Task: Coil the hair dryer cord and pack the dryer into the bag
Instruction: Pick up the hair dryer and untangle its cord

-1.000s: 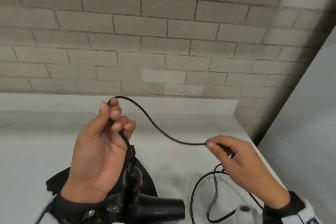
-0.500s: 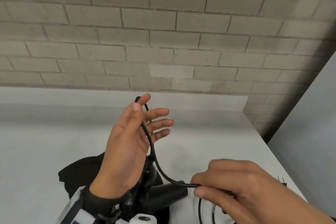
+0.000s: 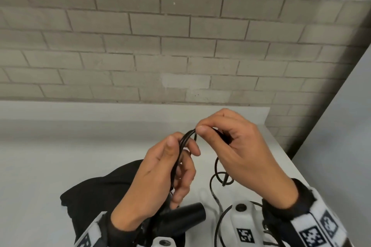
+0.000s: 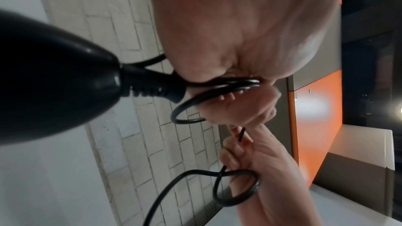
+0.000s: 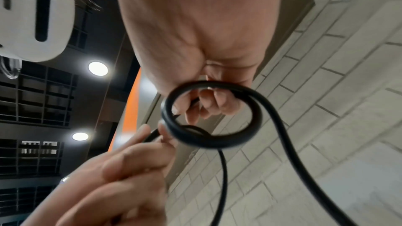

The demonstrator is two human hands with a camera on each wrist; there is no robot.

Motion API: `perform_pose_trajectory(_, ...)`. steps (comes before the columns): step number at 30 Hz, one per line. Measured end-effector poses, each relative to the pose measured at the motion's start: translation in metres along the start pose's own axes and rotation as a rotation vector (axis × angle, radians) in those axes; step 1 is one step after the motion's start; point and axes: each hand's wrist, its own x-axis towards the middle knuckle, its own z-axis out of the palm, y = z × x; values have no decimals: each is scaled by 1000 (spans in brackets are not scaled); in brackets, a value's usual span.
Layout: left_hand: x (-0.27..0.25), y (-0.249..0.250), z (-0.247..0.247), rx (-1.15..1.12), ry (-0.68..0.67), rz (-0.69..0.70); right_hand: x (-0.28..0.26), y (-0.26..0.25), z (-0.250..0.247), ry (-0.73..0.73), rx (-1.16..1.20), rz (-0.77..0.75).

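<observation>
The black hair dryer (image 3: 181,216) hangs low in the middle, nozzle pointing right, over the black bag (image 3: 100,192) lying on the white table (image 3: 50,156). My left hand (image 3: 183,146) holds a few loops of the black cord (image 3: 185,138) between thumb and curled fingers above the dryer. My right hand (image 3: 199,129) pinches the cord right beside the left thumb. In the left wrist view the dryer handle (image 4: 43,83) and the cord loops (image 4: 217,88) fill the frame. The right wrist view shows a cord loop (image 5: 213,114) under my right hand.
Loose cord (image 3: 218,178) curls on the table below my right hand and runs toward the near edge. A grey brick wall (image 3: 180,46) stands behind the table. The table's right edge (image 3: 285,156) lies just beyond my right hand.
My right hand rose from the lower right and carried the cord to my left hand. The left fingers, spread half a second ago, have curled round the gathered loops.
</observation>
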Motion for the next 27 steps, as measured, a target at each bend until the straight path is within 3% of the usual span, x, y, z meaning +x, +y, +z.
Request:
perform_pose_trajectory(2,0,1,-2,-36,5,-26,-1,8,5,-21,22,69)
perform_pose_trajectory(7,0,1,-5,-95,27,-71,-4,14,12,-293,297,133)
perform_pose_trajectory(12,-1,-6,-8,-189,5,-65,-5,19,15,-206,289,159)
perform_pose_trajectory(22,2,-12,-8,-21,-68,69,-5,19,19,36,413,267)
perform_pose_trajectory(27,-4,-11,-7,-194,-73,70,-10,21,25,-73,433,355)
